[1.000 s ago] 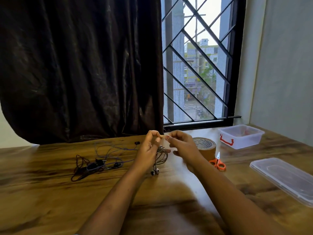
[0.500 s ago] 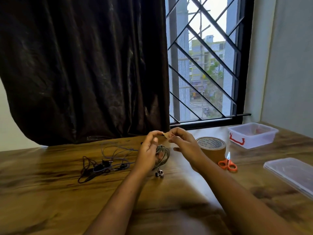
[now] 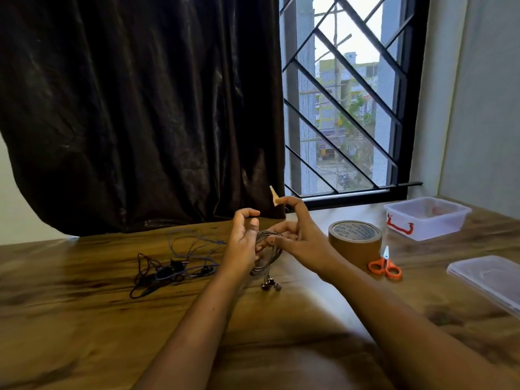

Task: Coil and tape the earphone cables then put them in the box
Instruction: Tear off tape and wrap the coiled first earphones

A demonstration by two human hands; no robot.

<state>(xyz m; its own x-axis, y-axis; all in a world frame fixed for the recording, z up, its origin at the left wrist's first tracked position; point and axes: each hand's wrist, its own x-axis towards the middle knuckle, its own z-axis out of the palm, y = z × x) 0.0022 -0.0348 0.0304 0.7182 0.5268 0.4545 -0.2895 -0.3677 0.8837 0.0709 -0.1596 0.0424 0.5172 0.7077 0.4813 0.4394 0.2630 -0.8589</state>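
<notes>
Left hand [image 3: 244, 244] grips the coiled grey earphone cable [image 3: 270, 261] steady. At its 3 o'clock, right hand [image 3: 305, 239] pinches a small tan tape strip [image 3: 273, 196], held clear, probably ready for wrapping.

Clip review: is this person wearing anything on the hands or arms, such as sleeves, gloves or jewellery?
Nothing worn shows. The left hand and right hand are bare: no gloves, rings or watch visible. Both forearms run bare to the frame's lower edge, with no sleeves in view.
</notes>
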